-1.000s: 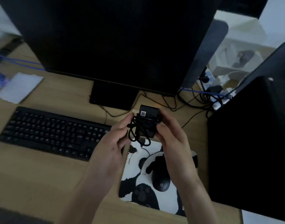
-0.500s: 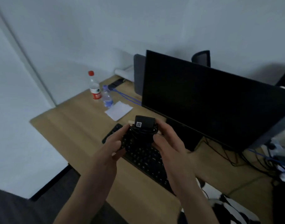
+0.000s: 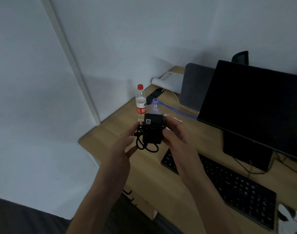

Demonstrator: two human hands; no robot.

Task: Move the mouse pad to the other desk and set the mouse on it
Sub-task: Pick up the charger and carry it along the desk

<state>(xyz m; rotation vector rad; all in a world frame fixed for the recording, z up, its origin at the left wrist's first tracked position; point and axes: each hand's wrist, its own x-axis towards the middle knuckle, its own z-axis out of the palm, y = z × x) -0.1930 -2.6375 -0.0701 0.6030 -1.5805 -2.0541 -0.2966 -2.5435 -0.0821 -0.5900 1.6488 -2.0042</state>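
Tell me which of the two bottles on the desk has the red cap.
The taller bottle with the red label, standing left of the shorter bottle, whose cap is purple.

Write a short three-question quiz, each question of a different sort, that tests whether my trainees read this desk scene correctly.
1. True or false: the black power adapter wrapped in its black cable is resting on the light wooden desk.
2. Multiple choice: which hand touches the adapter? A) left hand only B) right hand only C) both hands
3. Fill in: the clear plastic bottle with the red label has a ____ cap, and the smaller clear bottle beside it has a purple one.

Key
1. False; both hands hold it up above the desk.
2. C
3. red
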